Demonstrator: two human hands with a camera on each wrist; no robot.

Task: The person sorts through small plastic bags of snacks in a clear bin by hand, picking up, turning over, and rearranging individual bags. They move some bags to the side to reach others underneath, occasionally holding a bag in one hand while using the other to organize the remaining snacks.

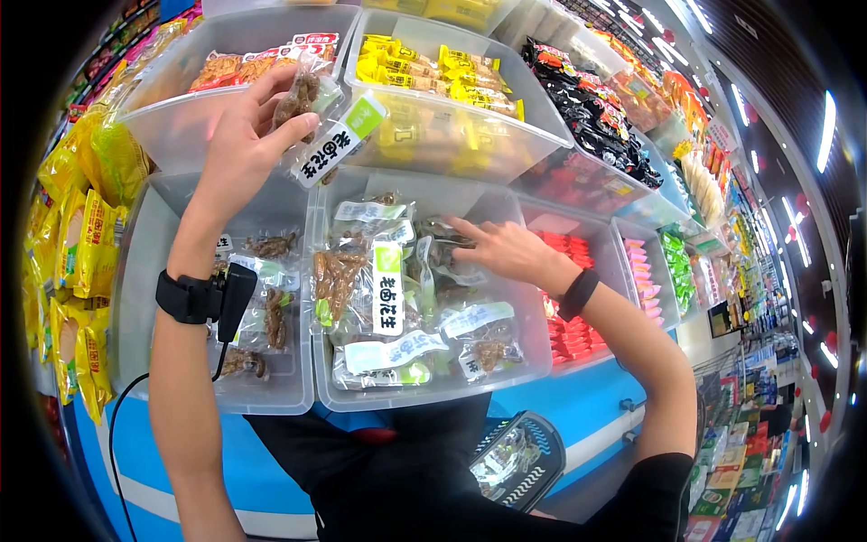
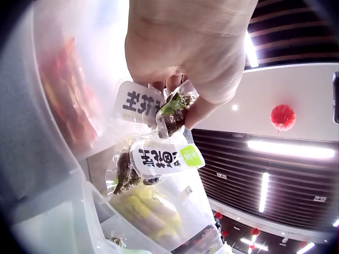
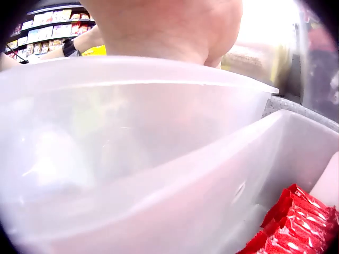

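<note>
My left hand [image 1: 242,135] is raised over the back of the bins and grips clear sachets of brown peanuts [image 1: 336,143] with white and green labels. In the left wrist view, fingers and thumb pinch one sachet [image 2: 177,108], and a second labelled sachet [image 2: 164,159] hangs just below. Down in the front middle bin [image 1: 533,348], my right hand [image 1: 513,253] reaches among more peanut sachets [image 1: 388,289], index finger extended onto those at the back. The right wrist view shows its heel [image 3: 164,26] over the translucent bin wall, fingertips hidden behind it.
On the left, another bin [image 1: 302,384] holds similar sachets. Behind stand bins of yellow-wrapped snacks [image 1: 433,68] and black packets [image 1: 587,108]. Red packets [image 1: 569,316] fill the bin to the right. Yellow bags [image 1: 86,244] hang at far left. A dark basket [image 1: 542,461] is below.
</note>
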